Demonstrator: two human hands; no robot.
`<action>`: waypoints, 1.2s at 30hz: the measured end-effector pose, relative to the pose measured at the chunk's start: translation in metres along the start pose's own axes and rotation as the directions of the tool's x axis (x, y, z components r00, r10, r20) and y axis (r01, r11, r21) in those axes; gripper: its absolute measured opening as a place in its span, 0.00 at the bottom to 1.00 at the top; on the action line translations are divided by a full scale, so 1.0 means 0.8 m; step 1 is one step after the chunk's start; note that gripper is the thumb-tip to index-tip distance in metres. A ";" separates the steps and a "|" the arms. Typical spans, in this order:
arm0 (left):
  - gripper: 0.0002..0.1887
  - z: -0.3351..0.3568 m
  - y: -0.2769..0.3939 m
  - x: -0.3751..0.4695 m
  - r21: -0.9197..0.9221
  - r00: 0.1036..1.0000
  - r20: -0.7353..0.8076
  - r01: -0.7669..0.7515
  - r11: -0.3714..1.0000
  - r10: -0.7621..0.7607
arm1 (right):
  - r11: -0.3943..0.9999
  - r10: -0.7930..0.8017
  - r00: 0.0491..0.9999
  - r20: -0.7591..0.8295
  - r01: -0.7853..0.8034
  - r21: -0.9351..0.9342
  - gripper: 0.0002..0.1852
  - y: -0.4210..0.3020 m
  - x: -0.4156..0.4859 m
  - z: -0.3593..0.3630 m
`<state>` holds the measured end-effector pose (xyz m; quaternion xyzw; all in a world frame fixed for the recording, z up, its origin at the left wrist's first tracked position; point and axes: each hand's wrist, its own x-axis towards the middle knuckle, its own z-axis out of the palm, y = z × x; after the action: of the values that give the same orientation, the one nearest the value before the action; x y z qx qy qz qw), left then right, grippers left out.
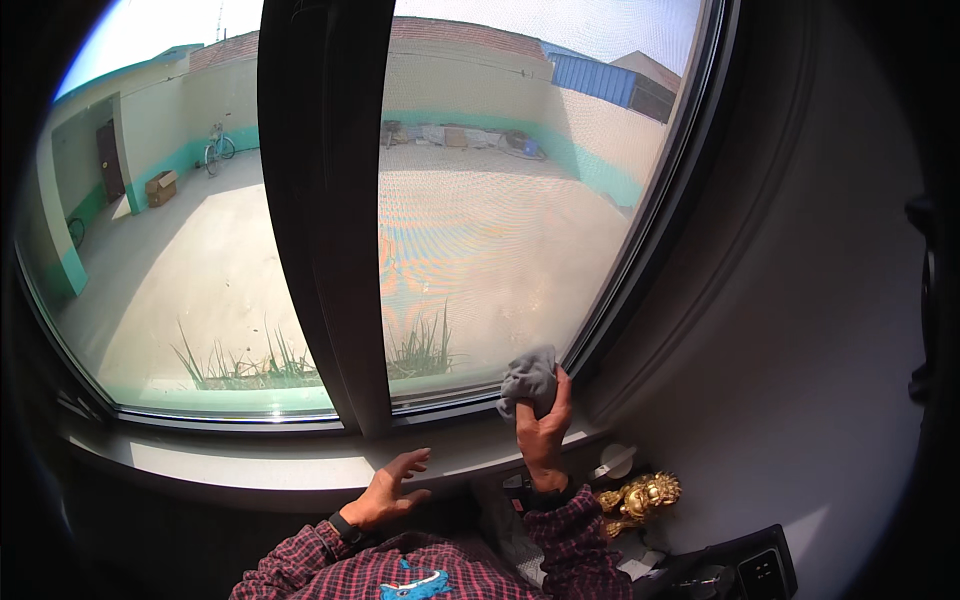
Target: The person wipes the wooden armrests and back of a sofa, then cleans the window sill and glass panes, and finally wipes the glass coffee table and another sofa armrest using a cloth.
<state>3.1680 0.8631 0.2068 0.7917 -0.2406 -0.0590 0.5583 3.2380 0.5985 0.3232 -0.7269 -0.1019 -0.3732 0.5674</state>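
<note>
My right hand [544, 435] grips a crumpled grey cloth [531, 379], which lies against the lower right corner of the right window pane [502, 247], beside the dark frame. Fingers spread and with nothing in them, my left hand [388, 491] hovers by the front edge of the pale windowsill [247, 461]. Part of the cloth covers the glass corner. Both my sleeves are of checked fabric, and a dark band is on my left wrist.
A thick dark mullion [330, 210] divides the two panes. To the right of my right forearm stand a golden lion-like figurine [641, 499] and a white round object [616, 460]. A black device [761, 570] sits at the lower right. Outside lies a walled yard.
</note>
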 end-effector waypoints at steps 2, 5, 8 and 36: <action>0.32 -0.014 -0.024 -0.029 -0.025 0.994 -0.083 0.072 0.997 -0.073 | 0.989 -0.145 0.988 -0.049 0.146 0.020 0.28 -0.031 0.072 0.002; 0.26 -0.008 -0.060 -0.081 -0.125 0.915 -0.332 0.199 0.972 -0.230 | 0.875 -0.465 0.885 -0.024 0.456 -0.163 0.31 -0.063 0.168 0.013; 0.27 0.009 -0.096 -0.131 -0.197 0.773 -0.531 0.284 0.938 -0.346 | 0.766 -0.569 0.810 0.139 0.584 -0.267 0.31 -0.047 0.196 0.057; 0.17 0.050 -0.273 -0.163 -0.138 0.617 -0.664 0.454 0.881 -0.422 | 0.353 -0.765 0.509 0.395 0.844 -0.405 0.26 -0.097 0.281 0.066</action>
<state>3.1082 0.9436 -0.0304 0.8040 0.1781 0.1041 0.5577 3.3738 0.6100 0.5253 -0.7346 -0.3717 -0.5638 0.0657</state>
